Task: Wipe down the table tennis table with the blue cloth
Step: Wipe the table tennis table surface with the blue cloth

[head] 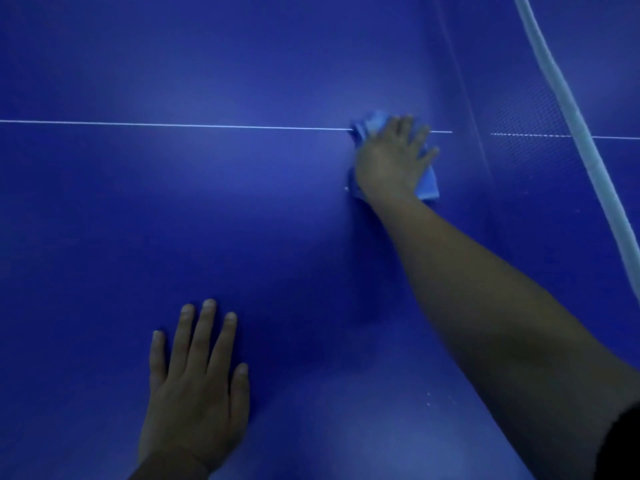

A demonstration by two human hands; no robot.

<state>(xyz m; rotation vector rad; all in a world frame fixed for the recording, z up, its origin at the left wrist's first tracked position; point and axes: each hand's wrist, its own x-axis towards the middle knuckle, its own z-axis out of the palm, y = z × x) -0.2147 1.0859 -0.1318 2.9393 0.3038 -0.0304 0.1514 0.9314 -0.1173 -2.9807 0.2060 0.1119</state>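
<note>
Flat on the smooth blue table point(104, 220), a left hand point(195, 386) lies open; the right hand point(391, 157) presses spread fingers on the crumpled blue cloth point(427, 185), mostly hidden, beside the mesh net point(526, 109).

My right arm reaches far forward, my right hand point(393, 159) spread flat, fingers straight. My left hand point(197, 382) lies palm down close to me, fingers extended.

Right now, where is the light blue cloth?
In the head view, the crumpled light blue cloth lies right of centre under the flat right hand, on the thin white line, near the net.
</note>
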